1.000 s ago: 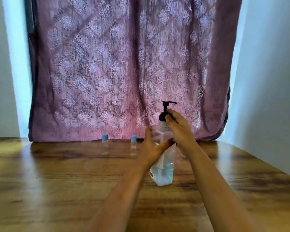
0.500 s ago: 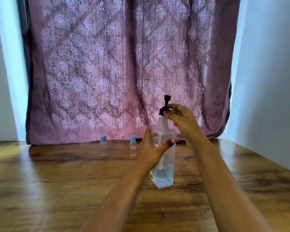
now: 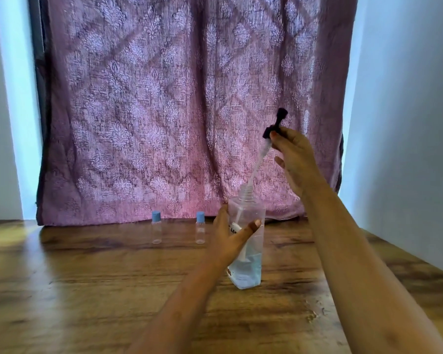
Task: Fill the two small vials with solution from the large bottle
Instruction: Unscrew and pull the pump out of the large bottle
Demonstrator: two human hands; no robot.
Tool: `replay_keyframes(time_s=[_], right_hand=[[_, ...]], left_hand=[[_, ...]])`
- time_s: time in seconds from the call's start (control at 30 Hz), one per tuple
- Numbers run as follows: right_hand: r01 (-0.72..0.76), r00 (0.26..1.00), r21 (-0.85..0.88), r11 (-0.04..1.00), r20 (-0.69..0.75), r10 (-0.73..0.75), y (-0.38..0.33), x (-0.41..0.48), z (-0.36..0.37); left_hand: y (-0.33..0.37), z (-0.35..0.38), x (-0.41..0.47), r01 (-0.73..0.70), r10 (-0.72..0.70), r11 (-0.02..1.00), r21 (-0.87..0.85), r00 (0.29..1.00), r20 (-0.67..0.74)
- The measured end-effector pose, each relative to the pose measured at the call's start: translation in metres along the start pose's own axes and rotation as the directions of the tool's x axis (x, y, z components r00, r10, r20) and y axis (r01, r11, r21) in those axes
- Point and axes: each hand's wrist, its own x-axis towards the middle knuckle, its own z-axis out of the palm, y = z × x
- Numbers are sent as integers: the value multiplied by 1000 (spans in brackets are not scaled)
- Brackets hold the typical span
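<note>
A large clear bottle (image 3: 248, 267) with a little bluish solution at its bottom stands on the wooden table (image 3: 87, 290). My left hand (image 3: 230, 236) grips its body. My right hand (image 3: 296, 157) pinches the black pump head (image 3: 276, 123) and holds it well above the open neck, its clear dip tube slanting down into the bottle. Two small clear vials with blue caps stand at the back by the curtain, the left vial (image 3: 156, 227) and the right vial (image 3: 200, 227), both to the left of the bottle and untouched.
A mauve patterned curtain (image 3: 177, 98) hangs behind the table's far edge. Pale walls flank it, the right wall (image 3: 407, 123) running close along the table's right side.
My right hand unscrewed the pump head and lifted it up and to the right, drawing the dip tube most of the way out. My left hand kept its grip on the bottle.
</note>
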Motion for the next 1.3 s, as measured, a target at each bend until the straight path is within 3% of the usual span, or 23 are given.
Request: replay_keyframes(time_s=[0.23,0.37,0.63,0.9,1.03,1.13,1.3], right_hand=[[-90,969,266,960,-200,147,17,-1,-22],[-108,954,348,931,-229,196,19,-1,-24],[27,974,242,970,-226,30,-17,19,-16],[165,961,257,952,-259,-97,-33,26,-17],[181,950,302,936,-299,-87,-48,21,-20],[149,924,373,916,-383,6,-57,17,-25],[-65,878,504,861,-381,290,-36,3,-33]], left_hand=[[0,-6,1,-21,22,999,27,999,-32],[-2,-6,2,-32,33,999,39,999,-23],[-11,-7,7,-44,48,997,63,997,-54],[-7,-7,5,-48,57,994,94,994,-89],[0,-8,-1,-25,32,997,74,995,-91],[3,-9,-3,-23,29,997,71,996,-87],[7,-10,-6,-9,12,999,34,997,-82]])
